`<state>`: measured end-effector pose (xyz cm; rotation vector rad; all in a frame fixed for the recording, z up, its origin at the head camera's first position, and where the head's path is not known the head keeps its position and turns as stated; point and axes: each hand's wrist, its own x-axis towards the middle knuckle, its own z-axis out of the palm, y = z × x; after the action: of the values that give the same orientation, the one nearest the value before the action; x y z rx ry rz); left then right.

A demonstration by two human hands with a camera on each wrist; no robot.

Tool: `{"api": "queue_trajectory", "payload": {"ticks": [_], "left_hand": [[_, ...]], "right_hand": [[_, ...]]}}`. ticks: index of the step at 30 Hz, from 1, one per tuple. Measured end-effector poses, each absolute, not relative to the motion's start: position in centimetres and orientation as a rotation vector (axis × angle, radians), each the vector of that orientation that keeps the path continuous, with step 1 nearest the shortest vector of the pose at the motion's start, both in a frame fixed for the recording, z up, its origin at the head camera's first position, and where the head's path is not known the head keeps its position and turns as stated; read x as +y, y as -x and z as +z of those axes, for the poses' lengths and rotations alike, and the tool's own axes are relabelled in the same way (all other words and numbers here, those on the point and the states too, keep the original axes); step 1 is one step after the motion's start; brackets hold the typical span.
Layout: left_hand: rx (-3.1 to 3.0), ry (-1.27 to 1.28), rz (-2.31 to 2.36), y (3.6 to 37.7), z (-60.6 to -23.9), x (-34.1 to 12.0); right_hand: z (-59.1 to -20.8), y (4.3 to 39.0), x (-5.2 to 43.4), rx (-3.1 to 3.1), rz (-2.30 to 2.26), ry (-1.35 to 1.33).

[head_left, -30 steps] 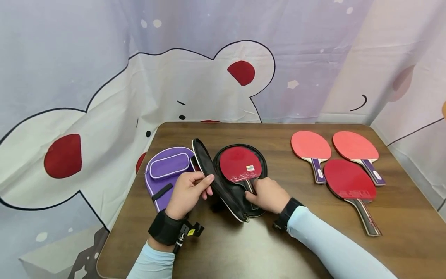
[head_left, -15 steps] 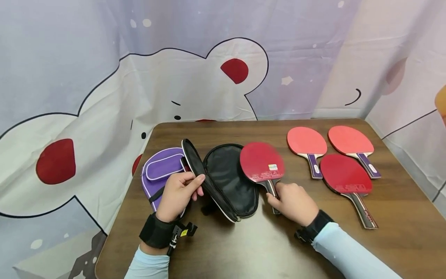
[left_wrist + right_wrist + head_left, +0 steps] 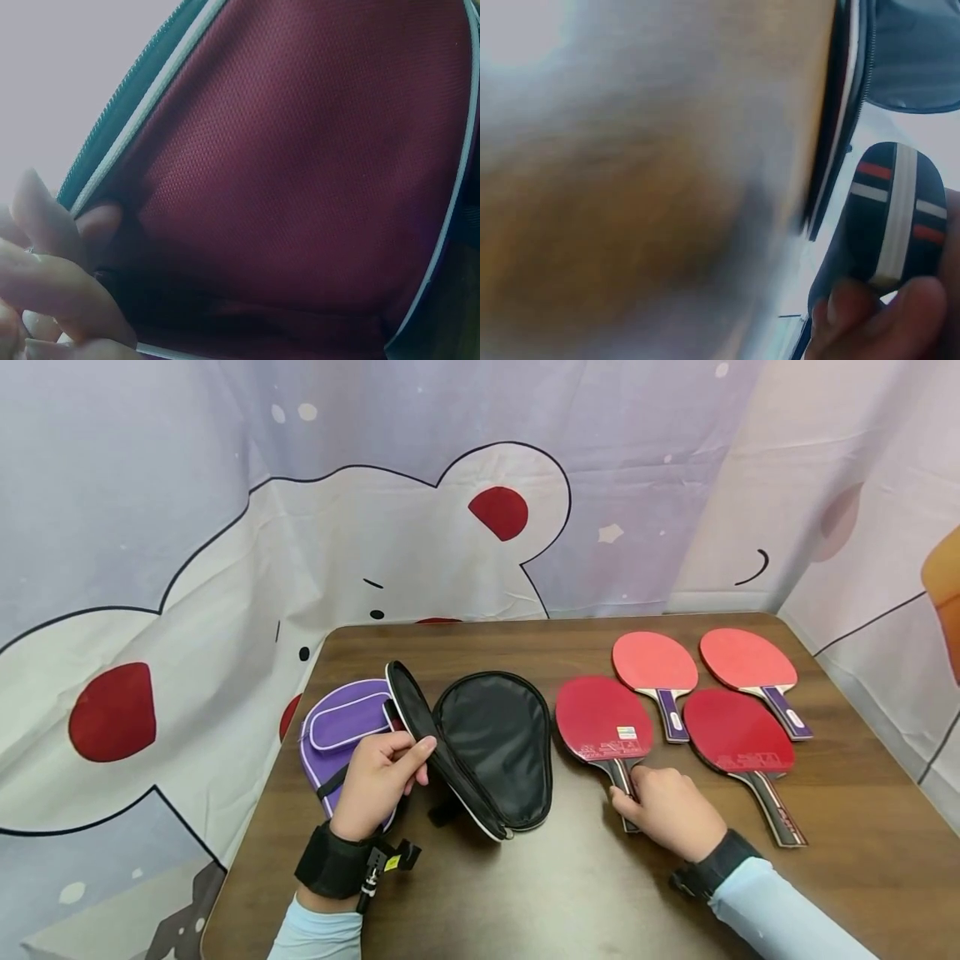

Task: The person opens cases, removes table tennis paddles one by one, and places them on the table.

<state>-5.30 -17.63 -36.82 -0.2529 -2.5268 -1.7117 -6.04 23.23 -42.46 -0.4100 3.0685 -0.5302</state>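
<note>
A black racket case (image 3: pixel 491 743) lies unzipped on the brown table (image 3: pixel 525 893). My left hand (image 3: pixel 378 777) pinches its raised flap (image 3: pixel 420 727), whose dark red lining (image 3: pixel 300 172) fills the left wrist view. My right hand (image 3: pixel 667 806) grips the handle (image 3: pixel 896 217) of a dark red paddle (image 3: pixel 600 718) that lies flat on the table, right of the case. The case holds nothing.
A purple racket case (image 3: pixel 337 735) lies under the black one at the left. Two light red paddles (image 3: pixel 654 662) (image 3: pixel 746 658) and another dark red paddle (image 3: pixel 738 731) lie at the right rear. A cartoon-bear cloth (image 3: pixel 225 568) hangs behind the table.
My right hand drew the dark red paddle out of the black case and moved it right, laying it on the table beside the other paddles. My left hand kept holding the flap.
</note>
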Motion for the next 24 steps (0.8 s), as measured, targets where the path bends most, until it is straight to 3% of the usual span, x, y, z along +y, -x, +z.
{"api": "queue_trajectory", "payload": {"ticks": [24], "left_hand": [[-2.546, 0.292, -1.676, 5.4, -36.4, -17.5]], "right_hand": [[-43.0, 6.1, 24.4, 2.994, -0.489, 0.349]]}}
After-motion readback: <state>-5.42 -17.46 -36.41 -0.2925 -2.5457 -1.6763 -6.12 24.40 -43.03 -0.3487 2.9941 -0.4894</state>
